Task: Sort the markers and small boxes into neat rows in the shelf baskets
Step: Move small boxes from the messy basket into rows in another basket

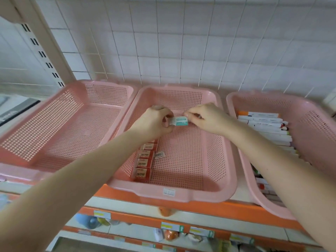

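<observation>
1 small box (pixel 180 121), long axis left-right, is pinched between left grip (pixel 154 122) and right grip (pixel 207 119).

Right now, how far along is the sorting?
Done: markers lie rowed in the right basket, and red boxes line the left wall of the middle basket. In hand: left hand and right hand pinch a teal-and-white box over its far end. Left: placing that box.

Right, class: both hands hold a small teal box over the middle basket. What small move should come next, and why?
Probably set the teal box down beside the red 2B boxes, which line the middle basket's left wall, starting a neat second row.
</observation>
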The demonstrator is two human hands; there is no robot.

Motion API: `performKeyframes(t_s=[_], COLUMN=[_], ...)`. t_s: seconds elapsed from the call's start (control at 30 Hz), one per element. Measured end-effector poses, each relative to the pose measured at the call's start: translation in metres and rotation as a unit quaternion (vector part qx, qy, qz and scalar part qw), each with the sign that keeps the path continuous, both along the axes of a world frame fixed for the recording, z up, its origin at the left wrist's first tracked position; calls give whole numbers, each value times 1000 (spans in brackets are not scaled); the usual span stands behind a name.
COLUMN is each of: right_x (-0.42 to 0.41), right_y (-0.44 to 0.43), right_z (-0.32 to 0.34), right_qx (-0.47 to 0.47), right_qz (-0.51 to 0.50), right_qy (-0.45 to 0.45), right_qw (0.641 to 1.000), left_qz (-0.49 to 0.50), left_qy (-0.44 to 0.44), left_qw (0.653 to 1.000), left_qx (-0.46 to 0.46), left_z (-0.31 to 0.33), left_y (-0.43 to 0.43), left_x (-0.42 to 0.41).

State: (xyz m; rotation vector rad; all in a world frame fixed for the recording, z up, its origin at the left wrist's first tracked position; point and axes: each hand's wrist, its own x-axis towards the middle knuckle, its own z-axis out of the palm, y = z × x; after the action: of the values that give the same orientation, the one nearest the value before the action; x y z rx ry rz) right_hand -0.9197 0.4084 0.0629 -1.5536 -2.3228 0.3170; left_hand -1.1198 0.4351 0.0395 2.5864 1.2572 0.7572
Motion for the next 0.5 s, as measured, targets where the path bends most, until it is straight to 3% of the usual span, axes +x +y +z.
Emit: performKeyframes(t_s=[0.27,0.5], right_x=[-3,2], right_y=[2,1], right_z=[-7,-5], right_qx=[19,12], right_qz=[-23,-48], right_qy=[59,189], right_qw=[998,981], left_qz=[-7,44], left_qy=[-78,-159], left_qw=[997,977], left_qx=[26,-138], left_z=[-1,12], left_y=[-5,-3], left_x=[0,-1])
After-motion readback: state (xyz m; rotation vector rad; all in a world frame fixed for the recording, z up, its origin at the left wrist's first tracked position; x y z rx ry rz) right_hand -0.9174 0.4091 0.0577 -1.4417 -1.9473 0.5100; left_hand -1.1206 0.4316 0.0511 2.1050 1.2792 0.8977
